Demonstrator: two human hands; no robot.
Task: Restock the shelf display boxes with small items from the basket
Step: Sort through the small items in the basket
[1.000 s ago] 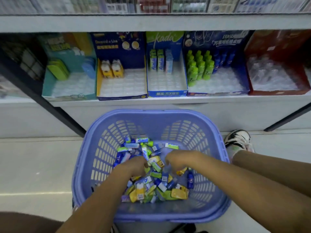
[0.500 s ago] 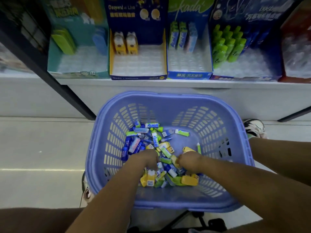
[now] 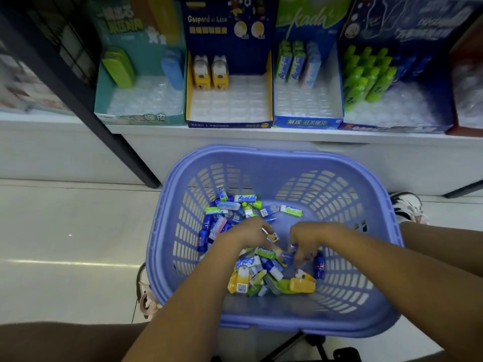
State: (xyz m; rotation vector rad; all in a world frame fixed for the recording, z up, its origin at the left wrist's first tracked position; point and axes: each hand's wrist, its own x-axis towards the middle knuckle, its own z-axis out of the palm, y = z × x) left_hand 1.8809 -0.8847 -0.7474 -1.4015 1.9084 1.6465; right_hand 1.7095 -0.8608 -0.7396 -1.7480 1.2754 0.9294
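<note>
Head view, entry one: lavender slotted basket point(image 3: 274, 152), holding the stock, a loose pile of small items point(image 3: 261, 273) that runs across its floor from the near middle toward the far left corner. Both your hands are inside the basket, over that pile. Left hand point(image 3: 245, 231): fingers curled, pinching a small yellow-and-white piece point(image 3: 272, 236) at the tips. Right hand point(image 3: 311, 236): fingers curled down among the blue pieces; you cannot tell whether they have closed on one. Step in hand, by judgement: picking and sorting in the basket, nothing yet carried to the shelf. Beyond the basket's far rim, left to right, stand the display boxes, each with clear moulded tray showing in front of its stock. Teal box point(image 3: 138, 118): green and blue cases at the back, lettering too blurred to read. Navy-and-yellow box point(image 3: 227, 124): headed "Gaspard et Lisa", with two yellow dog-faced pieces point(image 3: 210, 71) in the back row. Blue-and-green box point(image 3: 308, 123): headed "Kada", front panel "解压 开关橡皮", a few sleeves upright at the back. Dark blue box point(image 3: 392, 128): green bottle-shaped pieces point(image 3: 366, 79), header not legible. Red box point(image 3: 467, 74): cut off at the edge. Inside the basket, "Kada" reads on sleeves point(image 3: 245, 197) near the far wall. Next move, likely: match the yellow-and-white piece to the Gaspard et Lisa box, lift it over the basket's far rim and stand it upright in a tray cell in front of the two dog-faced pieces.
</note>
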